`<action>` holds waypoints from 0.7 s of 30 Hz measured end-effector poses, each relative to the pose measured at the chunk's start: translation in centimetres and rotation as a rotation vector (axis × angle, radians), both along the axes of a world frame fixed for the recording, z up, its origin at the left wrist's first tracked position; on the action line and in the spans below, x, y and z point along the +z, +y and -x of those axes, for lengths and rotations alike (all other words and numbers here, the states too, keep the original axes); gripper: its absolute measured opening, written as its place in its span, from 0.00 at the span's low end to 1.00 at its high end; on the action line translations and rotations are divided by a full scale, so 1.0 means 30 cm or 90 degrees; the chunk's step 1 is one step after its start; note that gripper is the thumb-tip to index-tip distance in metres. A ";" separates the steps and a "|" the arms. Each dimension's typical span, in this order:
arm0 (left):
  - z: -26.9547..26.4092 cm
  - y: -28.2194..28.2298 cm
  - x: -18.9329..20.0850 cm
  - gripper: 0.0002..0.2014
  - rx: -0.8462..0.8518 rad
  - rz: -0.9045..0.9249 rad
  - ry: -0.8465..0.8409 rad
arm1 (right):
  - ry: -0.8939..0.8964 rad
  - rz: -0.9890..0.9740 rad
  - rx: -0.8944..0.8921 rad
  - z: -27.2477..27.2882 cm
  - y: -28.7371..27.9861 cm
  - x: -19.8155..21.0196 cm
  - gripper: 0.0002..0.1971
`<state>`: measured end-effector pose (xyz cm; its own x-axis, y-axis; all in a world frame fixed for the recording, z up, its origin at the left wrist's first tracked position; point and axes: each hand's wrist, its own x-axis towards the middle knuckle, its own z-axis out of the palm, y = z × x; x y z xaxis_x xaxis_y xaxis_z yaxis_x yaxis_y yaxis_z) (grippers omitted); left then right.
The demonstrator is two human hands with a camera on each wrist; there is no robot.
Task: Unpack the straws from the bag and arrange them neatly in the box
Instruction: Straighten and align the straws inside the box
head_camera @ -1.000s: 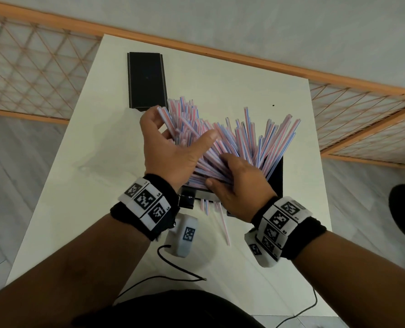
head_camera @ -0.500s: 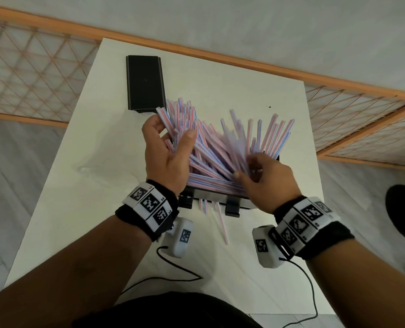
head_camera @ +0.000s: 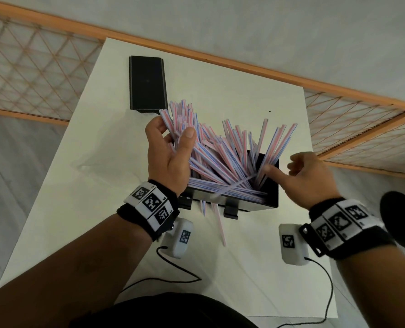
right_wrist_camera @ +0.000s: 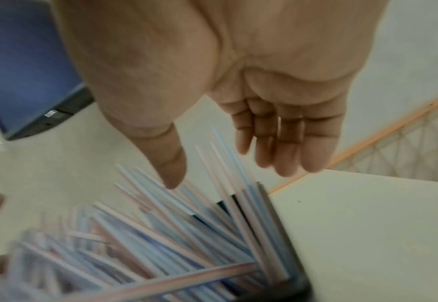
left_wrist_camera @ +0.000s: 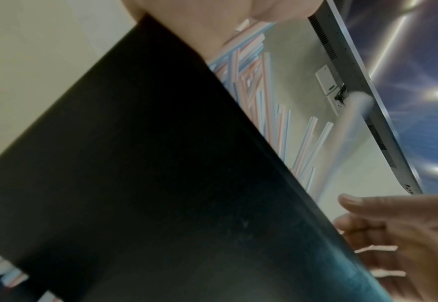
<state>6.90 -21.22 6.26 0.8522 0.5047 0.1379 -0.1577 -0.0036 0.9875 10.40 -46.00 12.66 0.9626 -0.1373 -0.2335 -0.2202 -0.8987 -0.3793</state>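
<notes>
A big fan of pink-and-blue striped straws [head_camera: 222, 155] stands slanted in the open black box [head_camera: 271, 195] at mid-table. My left hand [head_camera: 173, 132] grips the fan's left part, thumb across the front and fingers curled behind. My right hand [head_camera: 282, 165] hovers at the box's right end with relaxed, spread fingers and holds nothing; its thumb tip is close to the rightmost straws. The right wrist view shows that open right hand [right_wrist_camera: 212, 169] above blurred straws [right_wrist_camera: 161, 235]. The box wall [left_wrist_camera: 161, 183] fills the left wrist view, with straws [left_wrist_camera: 251, 81] beyond it.
Three or so loose straws [head_camera: 220, 227] lie on the white table [head_camera: 244, 268] in front of the box. A flat black lid [head_camera: 147, 84] lies at the far left. Wrist-camera cables trail along the near edge. Wooden lattice rails flank the table.
My right hand has let go of the straws and drawn off to the right, opening. The straws on the right have sprung more upright. My left hand keeps its grip.
</notes>
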 end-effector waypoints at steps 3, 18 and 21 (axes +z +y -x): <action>0.000 -0.007 0.006 0.33 0.001 -0.005 -0.010 | 0.144 -0.051 0.054 -0.068 -0.004 -0.044 0.57; -0.001 -0.008 0.011 0.34 0.008 0.015 0.023 | 0.046 -0.061 0.433 -0.006 0.113 -0.036 0.49; -0.002 -0.010 0.012 0.31 0.014 0.019 0.030 | -0.009 -0.096 0.367 0.006 0.166 -0.065 0.55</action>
<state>6.96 -21.52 6.64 0.8464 0.5261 0.0821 -0.1112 0.0239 0.9935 10.22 -41.00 10.70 0.8752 0.4418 -0.1970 0.2928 -0.8080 -0.5113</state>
